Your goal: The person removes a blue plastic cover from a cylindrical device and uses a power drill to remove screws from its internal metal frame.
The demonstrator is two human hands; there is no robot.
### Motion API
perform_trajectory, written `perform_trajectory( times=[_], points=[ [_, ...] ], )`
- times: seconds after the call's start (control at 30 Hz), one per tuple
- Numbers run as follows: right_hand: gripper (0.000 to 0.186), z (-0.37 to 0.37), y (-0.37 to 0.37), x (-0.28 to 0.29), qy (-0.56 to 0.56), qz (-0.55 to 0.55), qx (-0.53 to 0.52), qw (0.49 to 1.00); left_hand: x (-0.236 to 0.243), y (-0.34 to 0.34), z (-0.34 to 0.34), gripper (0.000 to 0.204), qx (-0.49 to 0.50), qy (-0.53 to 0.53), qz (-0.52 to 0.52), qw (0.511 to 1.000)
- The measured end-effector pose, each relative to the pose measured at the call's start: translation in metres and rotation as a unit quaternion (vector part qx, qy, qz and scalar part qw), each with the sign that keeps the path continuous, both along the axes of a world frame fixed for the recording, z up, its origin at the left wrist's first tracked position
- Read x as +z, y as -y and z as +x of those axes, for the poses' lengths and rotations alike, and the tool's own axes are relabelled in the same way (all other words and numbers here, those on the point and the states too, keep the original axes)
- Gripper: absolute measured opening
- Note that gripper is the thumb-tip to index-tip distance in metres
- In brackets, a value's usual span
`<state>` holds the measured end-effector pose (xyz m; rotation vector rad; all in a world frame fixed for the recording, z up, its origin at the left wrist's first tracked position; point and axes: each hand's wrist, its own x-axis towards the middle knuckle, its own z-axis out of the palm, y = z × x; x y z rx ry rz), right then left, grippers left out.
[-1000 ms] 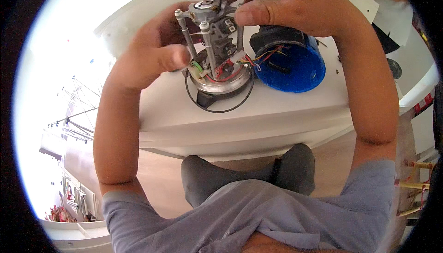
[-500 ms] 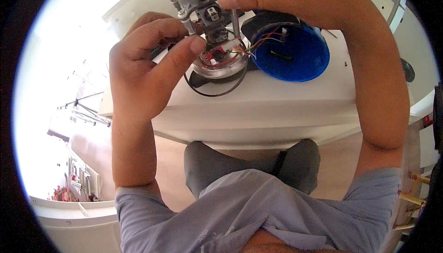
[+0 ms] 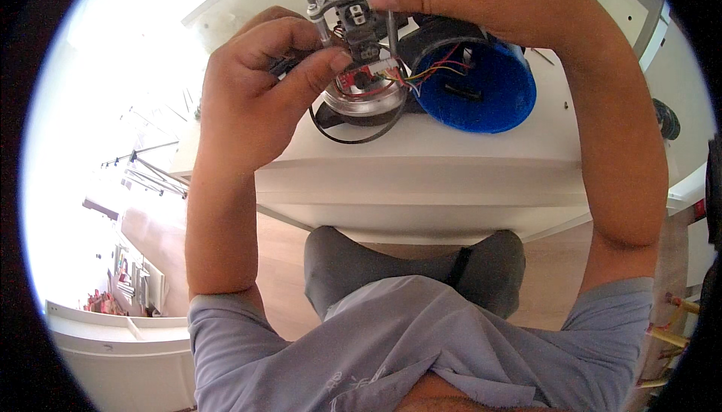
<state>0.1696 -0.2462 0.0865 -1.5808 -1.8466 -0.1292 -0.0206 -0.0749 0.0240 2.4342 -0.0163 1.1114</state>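
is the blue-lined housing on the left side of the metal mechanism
No, the blue-lined housing lies on the table to the right of the metal mechanism.

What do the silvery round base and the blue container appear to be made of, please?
The round base looks like bare, polished metal, given its silvery reflections. The blue container is probably slightly glossy plastic, given its smooth, saturated inner wall.

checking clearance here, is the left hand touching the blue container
Apart: the head view shows the left hand to the left of the blue container, with the metal mechanism between them.
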Motion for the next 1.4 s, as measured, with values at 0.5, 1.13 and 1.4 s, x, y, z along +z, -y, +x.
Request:
perform_trajectory(
  times=[0.5,1.13,1.4],
  points=[
    [0.026,-0.006,-0.001,-0.004,0.036,0.038,0.041,0.998,-0.011,0.009,0.001,0.024,0.078,0.032,0.012,0.996],
    [0.026,0.002,0.0,0.003,-0.023,-0.013,0.059,0.998,-0.003,0.015,-0.005,0.019,0.08,-0.019,-0.065,0.994],
    [0.029,0.0,0.001,0.005,-0.003,-0.033,0.068,0.997,-0.008,0.012,-0.004,0.025,0.063,0.0,-0.027,0.998]
  ],
)
